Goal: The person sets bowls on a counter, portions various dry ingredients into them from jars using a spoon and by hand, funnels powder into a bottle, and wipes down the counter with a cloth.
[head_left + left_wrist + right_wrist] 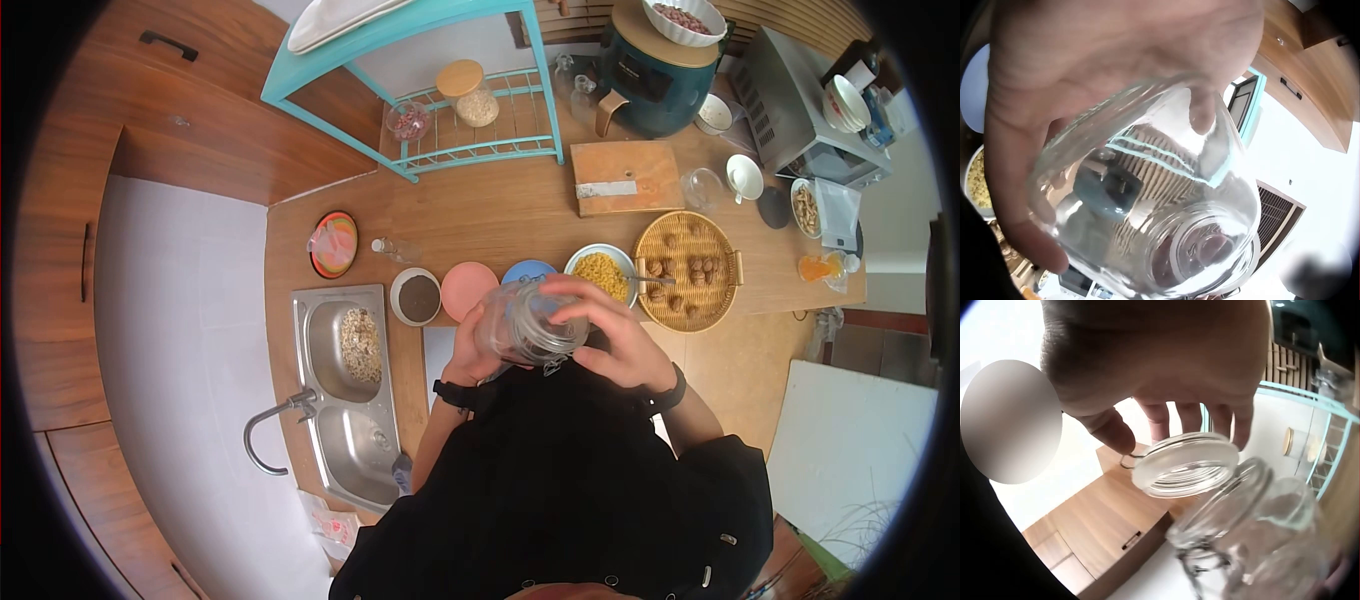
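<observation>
Clear glass is used for the wire-bail jar [512, 322], held near the bench [505, 212] and encircled by the fingers of the left hand [467, 346], presumably for steadiness; its opened lid [1180, 464] is gripped at the edge by the right hand [632, 346].

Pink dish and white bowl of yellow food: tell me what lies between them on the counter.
A blue dish lies between them; the head view shows it, partly hidden behind the glass jar.
</observation>
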